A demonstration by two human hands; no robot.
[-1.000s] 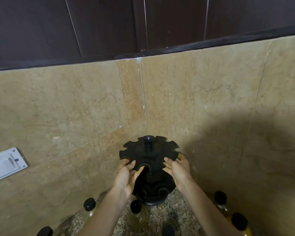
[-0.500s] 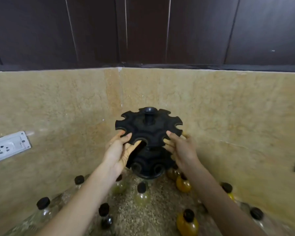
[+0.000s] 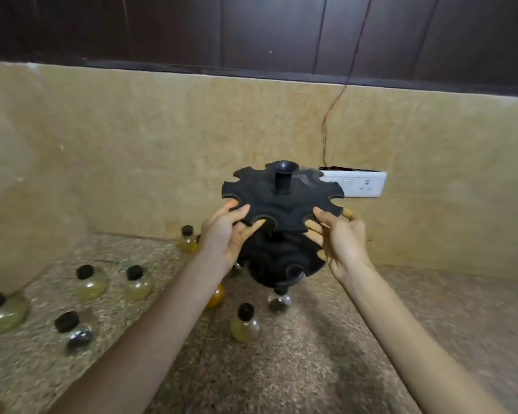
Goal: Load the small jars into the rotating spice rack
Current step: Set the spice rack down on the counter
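Farthest left of the spice rack (image 3: 281,204), at the frame edge, a round black-capped jar (image 3: 1,313) stands on the speckled counter (image 3: 311,369) with pale yellowish contents. Nearer the rack and closer to the camera, a dark jar (image 3: 77,337) holds something blackish; it is too blurred to tell whether it is upright. Behind it, still left of the rack, a second pale jar (image 3: 92,283) and a third pale jar (image 3: 138,285) stand side by side with black caps and yellowish contents. Against the tiled wall (image 3: 132,144), just left of the rack, a back jar (image 3: 187,243) is yellow inside.

The left hand (image 3: 225,234) pinches the left rim of the rack's notched top tier, thumb on top and fingers beneath. Below that hand, an orange jar (image 3: 216,295) peeks out beside the forearm. In front of the rack, a front jar (image 3: 245,327) holds pale yellow liquid. The black rack is upright between both hands, with a centre post and a lower tier. Whether its base touches the counter cannot be told. A clear jar (image 3: 278,304) sits right under that base.

The right hand (image 3: 341,243) grips the rack's right rim the same way. Behind the rack to the right, a white socket plate (image 3: 359,184) sits on the wall, with a thin cable (image 3: 326,121) rising from it. Any lettering on the jars or the plate is too blurred to read.
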